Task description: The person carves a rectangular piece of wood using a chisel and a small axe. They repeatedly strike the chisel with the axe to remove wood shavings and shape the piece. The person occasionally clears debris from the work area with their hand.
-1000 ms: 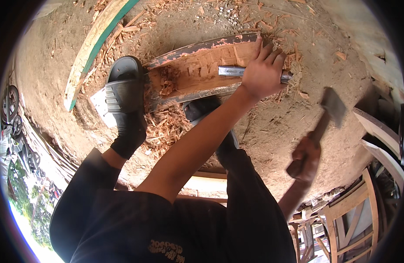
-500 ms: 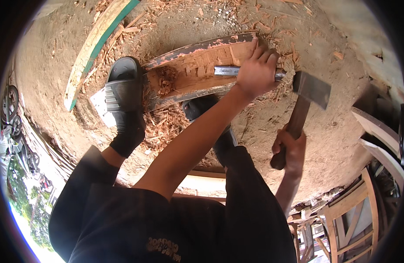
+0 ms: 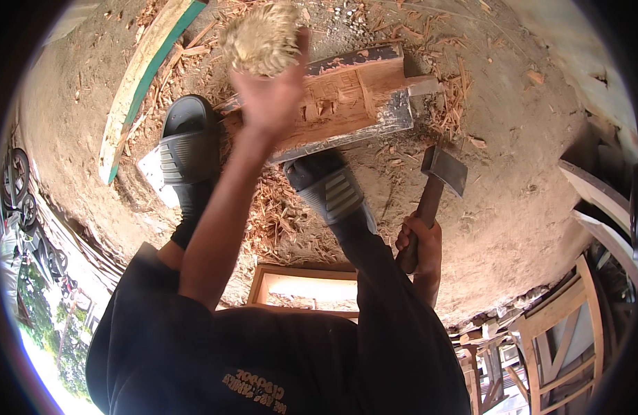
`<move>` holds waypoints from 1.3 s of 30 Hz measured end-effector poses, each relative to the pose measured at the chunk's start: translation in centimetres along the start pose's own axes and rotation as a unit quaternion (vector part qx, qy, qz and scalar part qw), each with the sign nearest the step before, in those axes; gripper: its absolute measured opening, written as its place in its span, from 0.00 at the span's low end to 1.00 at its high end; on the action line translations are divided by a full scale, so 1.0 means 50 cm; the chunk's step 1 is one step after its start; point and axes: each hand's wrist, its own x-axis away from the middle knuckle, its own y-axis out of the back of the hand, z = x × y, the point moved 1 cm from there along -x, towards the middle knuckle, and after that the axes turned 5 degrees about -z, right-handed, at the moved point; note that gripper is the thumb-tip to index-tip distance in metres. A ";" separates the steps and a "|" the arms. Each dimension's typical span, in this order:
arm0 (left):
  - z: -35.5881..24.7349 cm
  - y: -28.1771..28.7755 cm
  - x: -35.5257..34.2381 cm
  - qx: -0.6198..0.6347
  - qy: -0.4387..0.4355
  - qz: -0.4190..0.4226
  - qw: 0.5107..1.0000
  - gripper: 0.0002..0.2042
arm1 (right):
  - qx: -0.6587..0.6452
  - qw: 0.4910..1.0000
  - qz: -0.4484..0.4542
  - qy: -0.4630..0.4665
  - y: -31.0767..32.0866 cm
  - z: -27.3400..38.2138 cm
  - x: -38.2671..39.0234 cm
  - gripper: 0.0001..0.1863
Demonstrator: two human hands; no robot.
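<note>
My left hand (image 3: 269,100) is blurred by motion, raised over the left part of the workpiece. Its fingers are closed round the chisel, whose frayed, splayed handle end (image 3: 261,41) faces up close to me; the blade is hidden. The hollowed wooden piece (image 3: 333,104), with flaking dark paint on its outer sides and fresh cuts inside, lies on the ground between my feet. To its lower right, my right hand (image 3: 419,242) is wrapped round the wooden handle of a hatchet (image 3: 444,171), with its squarish metal head up, apart from the wood.
Sandals (image 3: 187,149) on my feet flank the workpiece. A curved green-edged board (image 3: 142,86) lies at the upper left. Wood chips (image 3: 267,214) litter the dirt. Behind my feet sits a wooden frame (image 3: 305,273); more frames (image 3: 561,332) lean at the right.
My left hand has swung left with the chisel, lifting and turning it so the handle end faces me. The hatchet has moved left and down. The workpiece has shifted slightly.
</note>
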 end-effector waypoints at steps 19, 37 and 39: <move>-0.019 -0.241 0.078 -0.134 -0.182 0.233 0.946 0.24 | 0.045 0.999 0.016 -0.004 -0.029 0.016 -0.004 0.10; 0.005 -0.263 0.106 -0.300 -0.269 0.131 0.906 0.21 | 0.018 0.999 0.025 -0.020 -0.022 0.019 0.006 0.11; 0.012 -0.255 0.095 -0.313 -0.290 0.126 0.896 0.21 | 0.021 0.999 0.033 -0.027 -0.032 0.030 0.006 0.11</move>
